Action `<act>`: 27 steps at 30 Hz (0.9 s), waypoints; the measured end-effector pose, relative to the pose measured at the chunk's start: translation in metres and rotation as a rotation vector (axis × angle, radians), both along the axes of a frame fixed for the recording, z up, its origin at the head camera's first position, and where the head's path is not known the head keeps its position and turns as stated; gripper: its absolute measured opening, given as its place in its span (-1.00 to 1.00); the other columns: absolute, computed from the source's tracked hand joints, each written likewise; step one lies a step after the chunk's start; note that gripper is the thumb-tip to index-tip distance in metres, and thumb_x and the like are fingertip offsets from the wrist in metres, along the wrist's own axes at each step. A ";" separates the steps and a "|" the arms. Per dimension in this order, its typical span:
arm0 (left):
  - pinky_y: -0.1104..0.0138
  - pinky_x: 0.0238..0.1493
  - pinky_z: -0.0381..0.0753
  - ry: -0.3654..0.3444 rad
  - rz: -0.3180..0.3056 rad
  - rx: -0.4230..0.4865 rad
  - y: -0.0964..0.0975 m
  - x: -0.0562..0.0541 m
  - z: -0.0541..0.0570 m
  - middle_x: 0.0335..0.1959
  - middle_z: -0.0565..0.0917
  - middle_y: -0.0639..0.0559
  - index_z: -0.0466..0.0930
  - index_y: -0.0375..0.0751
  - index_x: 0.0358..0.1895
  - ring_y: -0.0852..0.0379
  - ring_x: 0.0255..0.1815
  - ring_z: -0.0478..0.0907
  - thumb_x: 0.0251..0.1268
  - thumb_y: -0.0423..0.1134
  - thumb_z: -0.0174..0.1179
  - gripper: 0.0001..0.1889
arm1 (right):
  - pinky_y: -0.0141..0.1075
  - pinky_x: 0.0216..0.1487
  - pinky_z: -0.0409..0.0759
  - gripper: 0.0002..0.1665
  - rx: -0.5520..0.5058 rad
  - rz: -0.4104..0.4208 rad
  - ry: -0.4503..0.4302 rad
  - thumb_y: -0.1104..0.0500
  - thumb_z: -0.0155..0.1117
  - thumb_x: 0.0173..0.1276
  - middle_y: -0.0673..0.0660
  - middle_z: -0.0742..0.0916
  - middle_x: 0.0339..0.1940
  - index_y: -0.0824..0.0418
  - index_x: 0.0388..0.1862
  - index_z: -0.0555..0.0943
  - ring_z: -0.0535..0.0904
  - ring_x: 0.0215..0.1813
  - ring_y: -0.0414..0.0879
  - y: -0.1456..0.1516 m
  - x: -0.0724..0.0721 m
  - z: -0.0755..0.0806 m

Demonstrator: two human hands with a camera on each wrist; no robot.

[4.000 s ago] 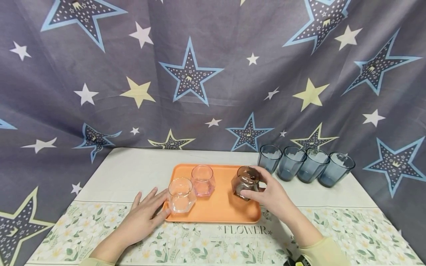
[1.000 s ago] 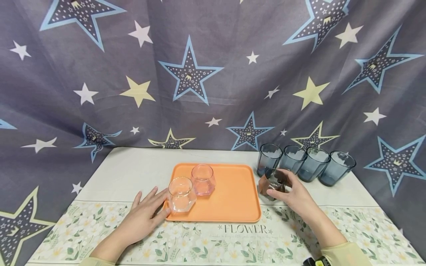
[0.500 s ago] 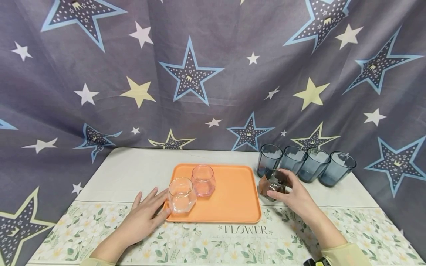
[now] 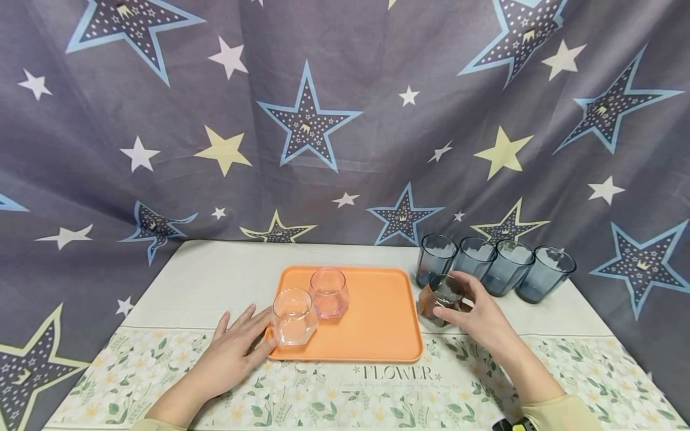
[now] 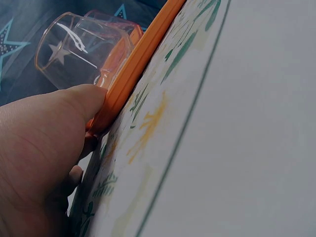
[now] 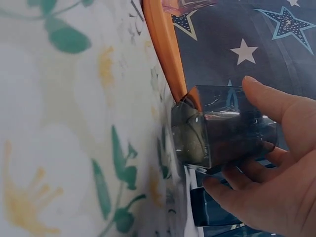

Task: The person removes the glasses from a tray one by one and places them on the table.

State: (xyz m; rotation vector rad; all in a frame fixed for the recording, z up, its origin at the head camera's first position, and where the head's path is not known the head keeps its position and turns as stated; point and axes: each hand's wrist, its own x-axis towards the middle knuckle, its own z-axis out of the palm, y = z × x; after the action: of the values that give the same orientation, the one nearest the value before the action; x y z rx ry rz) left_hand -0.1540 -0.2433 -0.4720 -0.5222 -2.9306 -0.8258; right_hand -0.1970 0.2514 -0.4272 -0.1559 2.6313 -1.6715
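Observation:
My right hand [image 4: 482, 312] grips a smoky dark glass [image 4: 439, 302] with faceted sides, thumb at the near side and fingers round the far side. The glass stands upright on the table just right of the orange tray [image 4: 372, 335]. In the right wrist view, the glass [image 6: 222, 133] shows its base at the cloth. My left hand [image 4: 232, 356] rests at the tray's left edge with fingers spread, and its thumb touches the rim [image 5: 118, 91]. On the tray's left part stand a clear glass [image 4: 294, 323] and, just behind it, a pink glass [image 4: 329, 293].
Several blue tumblers [image 4: 504, 269] stand in a row at the back right, close behind the smoky glass. A floral cloth [image 4: 345, 401] covers the near part of the white table [image 4: 221, 269]. A starry curtain [image 4: 356, 149] hangs behind.
Since the oldest frame, my right hand has moved the smoky glass from the tray's right side to the table beside it. Over the last second, both hands have stayed nearly still.

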 end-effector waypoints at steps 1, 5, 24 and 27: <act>-0.46 0.64 -0.30 -0.003 0.000 -0.001 0.000 0.000 0.000 0.70 0.41 -0.03 0.42 -0.09 0.70 -0.37 0.76 0.11 0.72 0.23 0.15 -0.29 | 0.22 0.63 0.36 0.21 -0.002 0.001 0.008 0.12 0.66 0.45 0.42 0.44 0.63 0.30 0.82 0.09 0.33 0.66 0.35 0.000 0.000 0.002; -0.45 0.65 -0.32 -0.011 0.005 -0.001 0.000 0.000 -0.001 0.70 0.40 -0.04 0.41 -0.10 0.70 -0.35 0.77 0.10 0.72 0.25 0.14 -0.27 | 0.24 0.67 0.28 0.20 0.013 -0.007 0.045 0.13 0.68 0.42 0.43 0.43 0.64 0.33 0.80 0.12 0.31 0.67 0.34 0.001 0.002 0.010; -0.46 0.63 -0.29 0.009 0.009 -0.016 0.001 0.001 0.000 0.69 0.43 -0.05 0.44 -0.12 0.68 -0.36 0.76 0.13 0.72 0.20 0.18 -0.30 | 0.14 0.68 0.30 0.12 0.018 0.008 0.166 0.04 0.67 0.44 0.25 0.48 0.66 0.14 0.80 0.23 0.33 0.70 0.24 -0.016 0.018 0.065; -0.47 0.63 -0.29 0.010 0.009 -0.016 0.001 0.001 0.001 0.69 0.42 -0.05 0.45 -0.13 0.68 -0.36 0.76 0.13 0.72 0.20 0.18 -0.30 | 0.09 0.68 0.32 0.09 0.014 0.023 0.191 0.06 0.68 0.42 0.19 0.51 0.65 0.11 0.78 0.27 0.35 0.69 0.18 -0.028 0.020 0.072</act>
State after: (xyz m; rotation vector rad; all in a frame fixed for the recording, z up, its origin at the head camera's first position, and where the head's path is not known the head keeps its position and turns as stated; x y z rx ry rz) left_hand -0.1532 -0.2427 -0.4714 -0.5128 -2.9304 -0.7965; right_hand -0.1772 0.2233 -0.3554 -0.3619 2.7619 -1.7111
